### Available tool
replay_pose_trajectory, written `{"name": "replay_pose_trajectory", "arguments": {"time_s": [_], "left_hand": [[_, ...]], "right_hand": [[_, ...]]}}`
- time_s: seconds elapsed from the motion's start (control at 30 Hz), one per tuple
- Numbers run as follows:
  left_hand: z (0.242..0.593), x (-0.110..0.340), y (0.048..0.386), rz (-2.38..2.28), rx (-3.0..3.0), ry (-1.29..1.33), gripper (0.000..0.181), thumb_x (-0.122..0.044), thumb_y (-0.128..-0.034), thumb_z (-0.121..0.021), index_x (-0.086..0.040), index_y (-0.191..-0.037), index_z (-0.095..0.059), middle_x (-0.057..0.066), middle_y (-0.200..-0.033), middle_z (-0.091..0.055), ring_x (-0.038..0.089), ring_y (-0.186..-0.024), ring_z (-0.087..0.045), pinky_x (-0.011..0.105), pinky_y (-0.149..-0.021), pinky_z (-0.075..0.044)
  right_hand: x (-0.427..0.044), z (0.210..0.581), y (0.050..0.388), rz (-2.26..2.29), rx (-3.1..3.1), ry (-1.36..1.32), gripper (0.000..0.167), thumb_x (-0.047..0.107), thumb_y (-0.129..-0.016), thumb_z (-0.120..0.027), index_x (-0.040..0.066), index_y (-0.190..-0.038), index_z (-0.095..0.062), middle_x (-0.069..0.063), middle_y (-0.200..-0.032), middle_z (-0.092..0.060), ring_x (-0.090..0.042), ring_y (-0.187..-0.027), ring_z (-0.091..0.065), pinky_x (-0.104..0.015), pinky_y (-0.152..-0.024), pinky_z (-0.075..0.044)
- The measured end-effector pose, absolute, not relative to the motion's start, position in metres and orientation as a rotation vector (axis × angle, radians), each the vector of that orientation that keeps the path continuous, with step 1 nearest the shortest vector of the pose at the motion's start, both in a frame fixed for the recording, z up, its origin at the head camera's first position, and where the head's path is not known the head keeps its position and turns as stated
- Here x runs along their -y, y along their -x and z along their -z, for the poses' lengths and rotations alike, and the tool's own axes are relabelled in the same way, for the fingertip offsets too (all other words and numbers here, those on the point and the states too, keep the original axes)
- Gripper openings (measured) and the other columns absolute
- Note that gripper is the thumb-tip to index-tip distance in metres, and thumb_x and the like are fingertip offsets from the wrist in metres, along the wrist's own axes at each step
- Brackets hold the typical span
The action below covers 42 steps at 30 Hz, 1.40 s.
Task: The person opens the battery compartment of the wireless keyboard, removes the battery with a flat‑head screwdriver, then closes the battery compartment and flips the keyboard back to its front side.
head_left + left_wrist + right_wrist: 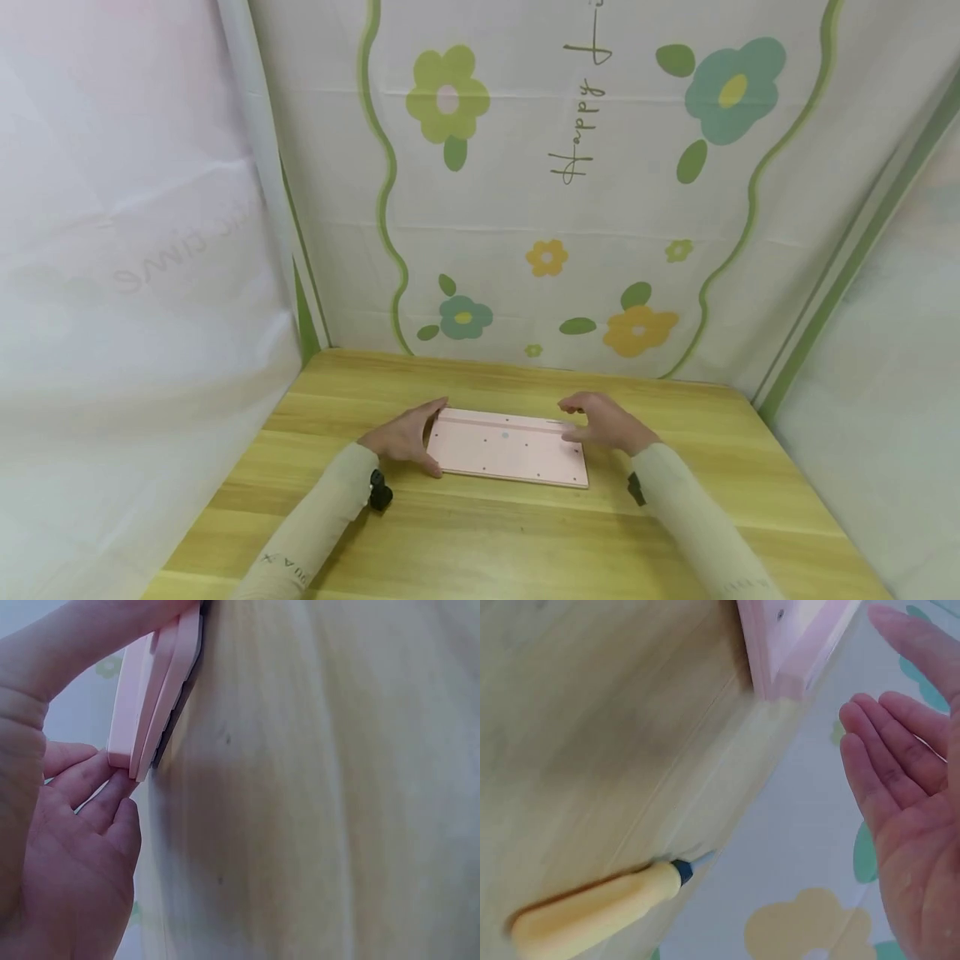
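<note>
A pink keyboard (pixel 495 454) lies face down on the wooden table, with small screws dotted over its back. My left hand (pixel 405 436) grips its left end, thumb at the near edge and fingers at the far edge. The left wrist view shows that end of the keyboard (pixel 142 705) between thumb and fingers, raised slightly off the table, dark key edges below. Over the right end hovers my right hand (pixel 606 421), holding nothing, its fingers loosely bent. In the right wrist view its palm (pixel 922 847) is apart from the keyboard's corner (pixel 787 675).
A screwdriver (pixel 600 911) with a yellow handle lies on the table in the right wrist view; I cannot make it out in the head view. Behind the wooden table (pixel 480 542) hangs a flowered cloth (pixel 510 208), with pale cloth walls at both sides.
</note>
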State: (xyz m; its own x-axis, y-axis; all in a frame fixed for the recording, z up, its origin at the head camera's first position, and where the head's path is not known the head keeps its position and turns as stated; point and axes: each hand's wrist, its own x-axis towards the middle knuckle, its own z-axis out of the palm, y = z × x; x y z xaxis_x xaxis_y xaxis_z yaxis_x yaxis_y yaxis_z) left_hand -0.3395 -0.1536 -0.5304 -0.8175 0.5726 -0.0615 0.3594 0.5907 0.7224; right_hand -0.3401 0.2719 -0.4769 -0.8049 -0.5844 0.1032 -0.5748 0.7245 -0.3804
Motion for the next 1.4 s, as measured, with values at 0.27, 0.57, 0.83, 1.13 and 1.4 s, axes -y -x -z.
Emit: {"name": "replay_pose_trajectory", "arguments": {"time_s": [0.27,0.57,0.83,1.13,1.4], "left_hand": [[0.532,0.152,0.338,-1.058,-2.533,-0.784,0.14,-0.039,-0.0649,-0.103,-0.004,-0.169,-0.017,0.015,-0.176,-0.022,0.038,-0.163,-0.023,0.058,-0.13,-0.025],[0.53,0.151,0.336,-1.053,-2.549,-0.785,0.138,-0.035,-0.0665,-0.103,-0.002,-0.169,-0.017,0.017,-0.175,-0.023,0.039,-0.162,-0.023,0.058,-0.13,-0.025],[0.531,0.152,0.338,-1.04,-2.554,-0.777,0.139,-0.039,-0.0666,-0.102,-0.002,-0.169,-0.015,0.017,-0.175,-0.023,0.039,-0.162,-0.024,0.059,-0.13,-0.026],[0.529,0.155,0.338,-1.044,-2.549,-0.756,0.139,-0.041,-0.0665,-0.102,-0.005,-0.17,-0.016,0.016,-0.176,-0.023,0.038,-0.163,-0.023,0.058,-0.131,-0.024],[0.529,0.158,0.339,-1.092,-2.51,-0.776,0.136,-0.035,-0.0688,-0.102,-0.004,-0.169,-0.015,0.016,-0.174,-0.029,0.037,-0.162,-0.026,0.058,-0.13,-0.025]], "right_hand": [[-0.256,0.484,0.348,0.658,-2.871,0.994,0.03,0.004,-0.089,-0.083,-0.006,-0.116,-0.074,-0.016,-0.109,-0.076,-0.029,-0.099,-0.071,-0.049,-0.091,-0.061],[-0.25,0.497,0.356,0.74,-2.863,0.932,0.016,-0.003,-0.088,-0.079,0.002,-0.103,-0.077,-0.007,-0.097,-0.076,-0.019,-0.09,-0.068,-0.04,-0.083,-0.062],[-0.246,0.496,0.36,0.691,-2.859,0.965,0.014,-0.005,-0.089,-0.079,0.005,-0.099,-0.077,-0.004,-0.094,-0.076,-0.017,-0.087,-0.069,-0.034,-0.08,-0.061],[-0.235,0.481,0.364,0.577,-2.813,0.971,0.01,-0.005,-0.088,-0.079,0.004,-0.091,-0.075,-0.005,-0.086,-0.073,-0.011,-0.077,-0.06,-0.025,-0.072,-0.055],[-0.228,0.469,0.367,0.488,-2.795,0.93,0.012,-0.006,-0.085,-0.081,0.004,-0.087,-0.075,-0.003,-0.081,-0.071,-0.008,-0.073,-0.054,-0.023,-0.069,-0.05]]}}
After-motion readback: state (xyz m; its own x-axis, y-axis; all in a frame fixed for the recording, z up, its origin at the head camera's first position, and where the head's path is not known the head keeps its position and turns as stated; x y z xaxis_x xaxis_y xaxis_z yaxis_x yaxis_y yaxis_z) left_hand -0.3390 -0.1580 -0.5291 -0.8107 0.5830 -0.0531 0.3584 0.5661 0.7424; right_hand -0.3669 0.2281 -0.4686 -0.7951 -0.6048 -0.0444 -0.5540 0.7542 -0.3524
